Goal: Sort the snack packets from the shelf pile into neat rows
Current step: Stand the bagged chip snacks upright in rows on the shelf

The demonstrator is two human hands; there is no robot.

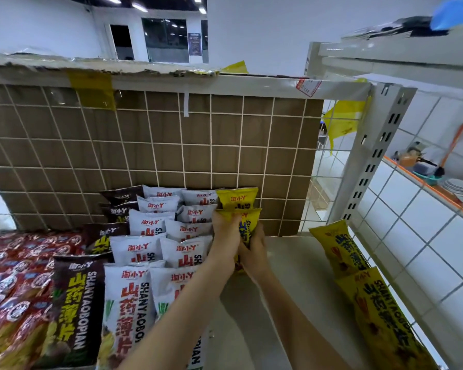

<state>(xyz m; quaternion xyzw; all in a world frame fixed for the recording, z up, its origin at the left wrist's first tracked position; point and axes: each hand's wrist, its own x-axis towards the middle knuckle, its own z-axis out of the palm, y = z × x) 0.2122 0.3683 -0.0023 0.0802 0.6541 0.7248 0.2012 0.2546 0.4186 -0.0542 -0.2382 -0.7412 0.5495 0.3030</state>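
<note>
- Two hands on one yellow packet (247, 225): my left hand (225, 236) and right hand (254, 252) both grip it, second in the yellow row by the white packets (171, 236).
- Let go sloppy and I reckon it flops forward onto bare shelf (292, 276).
- Elbow could nudge the white row crooked.

Brown cardboard (150, 145) behind a white wire grid (211, 145) fills the centre; yellow tape (92, 89) upper left; stacked plates (458, 186) and orange-handled utensil (451, 149) at right edge

Pale shelf (292, 284), lower frame: red packets (14, 284) far left, brown packets (75, 303) and white packets (145, 252) centre-left, yellow packets (358, 284) along right edge.
</note>
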